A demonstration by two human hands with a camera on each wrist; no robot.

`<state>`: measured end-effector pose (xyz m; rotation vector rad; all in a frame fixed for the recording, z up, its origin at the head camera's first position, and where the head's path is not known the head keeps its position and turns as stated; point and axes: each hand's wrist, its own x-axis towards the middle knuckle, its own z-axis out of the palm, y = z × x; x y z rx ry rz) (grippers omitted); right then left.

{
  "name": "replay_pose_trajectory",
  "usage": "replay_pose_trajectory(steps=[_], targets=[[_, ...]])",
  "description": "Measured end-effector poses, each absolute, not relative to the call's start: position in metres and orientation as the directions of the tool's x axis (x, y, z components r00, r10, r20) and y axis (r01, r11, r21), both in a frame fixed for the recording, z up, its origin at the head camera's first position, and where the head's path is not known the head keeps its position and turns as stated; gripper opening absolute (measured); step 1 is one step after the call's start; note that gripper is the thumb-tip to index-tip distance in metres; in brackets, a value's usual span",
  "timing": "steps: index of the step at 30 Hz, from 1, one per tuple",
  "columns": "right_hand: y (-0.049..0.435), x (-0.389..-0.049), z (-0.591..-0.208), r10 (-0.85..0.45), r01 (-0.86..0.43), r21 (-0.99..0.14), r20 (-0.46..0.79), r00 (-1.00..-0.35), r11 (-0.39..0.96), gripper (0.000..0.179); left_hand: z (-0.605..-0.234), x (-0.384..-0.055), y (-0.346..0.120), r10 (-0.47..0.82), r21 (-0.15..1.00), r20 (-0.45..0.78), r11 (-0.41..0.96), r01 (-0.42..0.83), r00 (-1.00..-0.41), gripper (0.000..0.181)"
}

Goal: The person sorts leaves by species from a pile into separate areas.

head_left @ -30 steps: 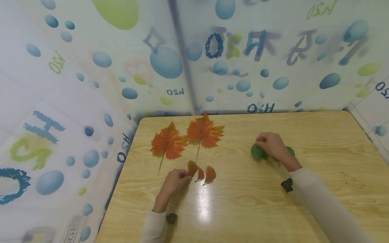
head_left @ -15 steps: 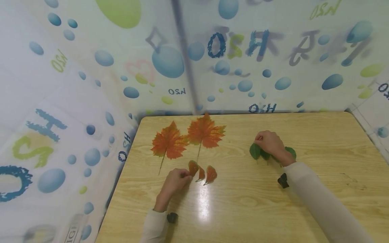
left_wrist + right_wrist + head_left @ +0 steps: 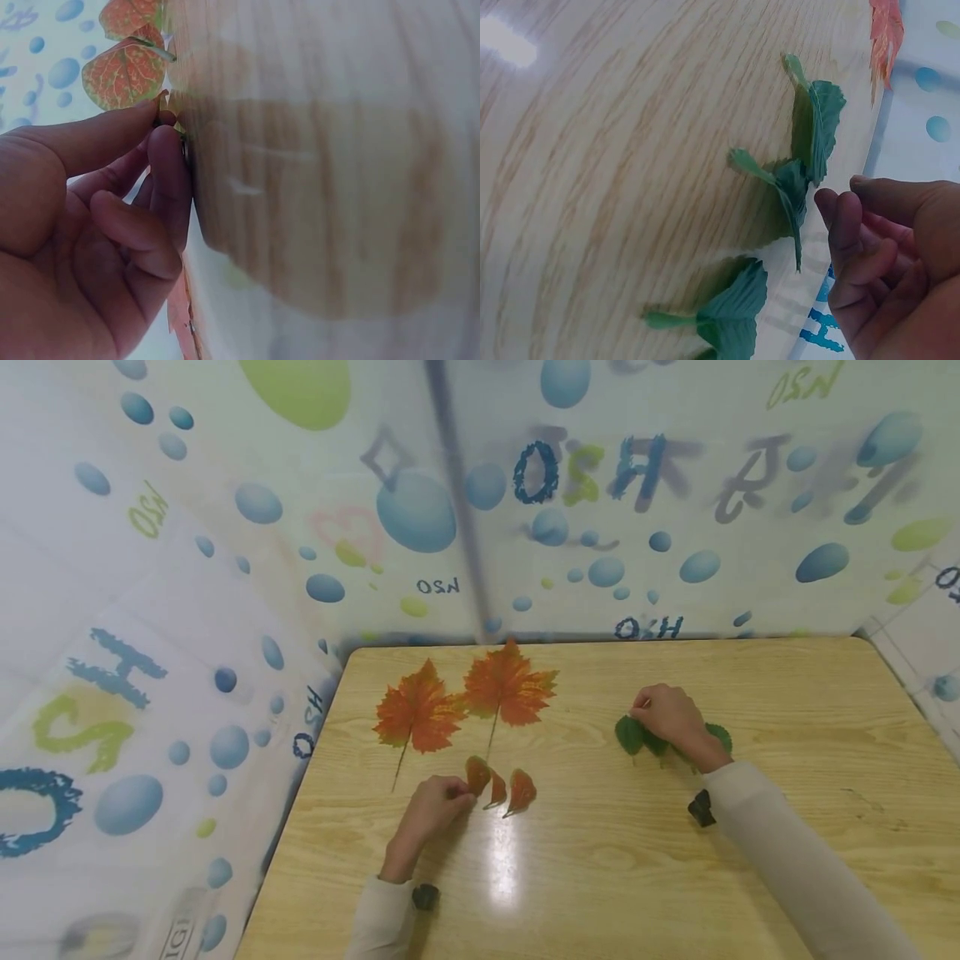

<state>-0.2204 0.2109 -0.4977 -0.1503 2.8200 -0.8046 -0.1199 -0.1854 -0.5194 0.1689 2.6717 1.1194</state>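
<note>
In the head view my left hand point(image 3: 433, 810) pinches the edge of the leftmost small red-green leaf point(image 3: 477, 775). Two similar small leaves, a narrow one point(image 3: 497, 788) and a wider one point(image 3: 522, 791), lie just right of it. My right hand point(image 3: 670, 718) hovers by the small green leaves point(image 3: 630, 735), partly covering them. The right wrist view shows its thumb and fingertips close together beside the tip of one green leaf point(image 3: 825, 131), with no leaf visible between them. Another folded green leaf point(image 3: 789, 195) and a lower one point(image 3: 735, 311) stand on the table.
Two large orange maple-like leaves, one at left point(image 3: 417, 710) and one further back point(image 3: 504, 683), lie toward the back left of the wooden table point(image 3: 600, 877). A bubble-patterned wall covering point(image 3: 585, 552) rises behind the far edge and along the left side.
The right hand has shifted very slightly at the green leaves. The left hand keeps its pinch on the small red-green leaf. The head view has moved a little.
</note>
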Motion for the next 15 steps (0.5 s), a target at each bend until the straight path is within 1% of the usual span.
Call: replay_pose_trajectory(steps=[9, 15], targets=[[0.2150, -0.2179, -0.4952, -0.147, -0.045, -0.520, -0.156, -0.977, 0.853, 0.023, -0.5197, -0.1206, -0.1860, 0.216, 0.716, -0.173, 0.698, 0.028, -0.961, 0.007], [0.2187, -0.2134, -0.4922, -0.145, -0.058, -0.530, -0.125, -0.981, 0.846, 0.022, -0.5206, -0.1210, -0.1867, 0.218, 0.700, -0.168, 0.713, 0.040, -0.961, 0.008]])
